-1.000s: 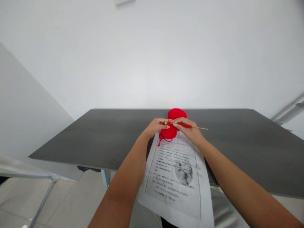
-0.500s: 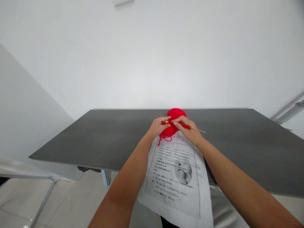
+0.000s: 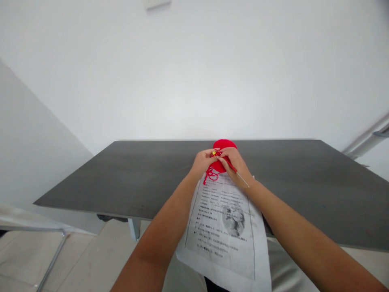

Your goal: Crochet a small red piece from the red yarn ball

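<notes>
My left hand (image 3: 203, 163) pinches a small red crochet piece beside a yellow stitch marker (image 3: 214, 153). Between the fingers of my right hand (image 3: 236, 164) is a crochet hook (image 3: 242, 179) with a red grip and a thin metal shaft slanting down toward the wrist. Its working tip meets the red piece and is hidden by my fingers. Red yarn (image 3: 225, 143) is bunched behind and below both hands, and a loose curly tail (image 3: 212, 174) hangs onto the printed sheet (image 3: 223, 259).
The sheet, with text and a round picture, overhangs the near edge of the dark grey table (image 3: 100, 178). A white wall (image 3: 194, 73) stands behind it. A metal frame (image 3: 54, 259) is on the floor at lower left.
My right hand has turned, so the hook's free end now points more steeply down, closer to the wrist. Both hands stay together at the red piece. The view has shifted slightly.
</notes>
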`<state>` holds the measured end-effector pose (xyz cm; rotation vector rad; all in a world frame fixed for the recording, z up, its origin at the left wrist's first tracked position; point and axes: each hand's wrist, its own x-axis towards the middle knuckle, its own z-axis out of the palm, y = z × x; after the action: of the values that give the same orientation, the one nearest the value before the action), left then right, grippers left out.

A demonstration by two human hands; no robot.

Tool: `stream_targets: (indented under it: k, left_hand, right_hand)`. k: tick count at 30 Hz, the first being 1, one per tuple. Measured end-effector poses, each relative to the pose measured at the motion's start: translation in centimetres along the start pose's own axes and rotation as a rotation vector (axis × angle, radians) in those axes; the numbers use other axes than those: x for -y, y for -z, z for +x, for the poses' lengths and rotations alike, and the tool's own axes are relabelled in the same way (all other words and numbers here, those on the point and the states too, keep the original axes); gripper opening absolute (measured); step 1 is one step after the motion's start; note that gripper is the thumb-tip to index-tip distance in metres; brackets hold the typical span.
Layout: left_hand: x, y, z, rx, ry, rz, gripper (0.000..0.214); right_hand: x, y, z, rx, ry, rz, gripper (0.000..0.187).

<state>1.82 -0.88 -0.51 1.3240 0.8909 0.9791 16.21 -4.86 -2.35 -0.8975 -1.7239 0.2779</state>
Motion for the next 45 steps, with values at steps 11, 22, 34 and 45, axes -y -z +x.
stream_targets:
  k: [11,22,34,45]
  left_hand:
    - [-1.0,0.9,-0.3,0.167,0.184,-0.260,0.042]
    - [-1.4,2.3,-0.2,0.298,0.276,-0.145,0.043]
    - [-1.1,2.5,-0.2,0.205,0.241,-0.071,0.042]
    - [-1.6,2.3,-0.4,0.158,0.252,-0.104,0.050]
  right_hand:
    - [0.3,-0.1,-0.1,0.006,-0.001,0.030,0.008]
    - [0.6,1.5,0.3,0.033,-0.168,0.205,0.014]
    - [0.5,1.3,0.0,0.101,-0.342,0.261,0.016]
    - [0.1,1.1,0.1,0.077,-0.270,0.291,0.019]
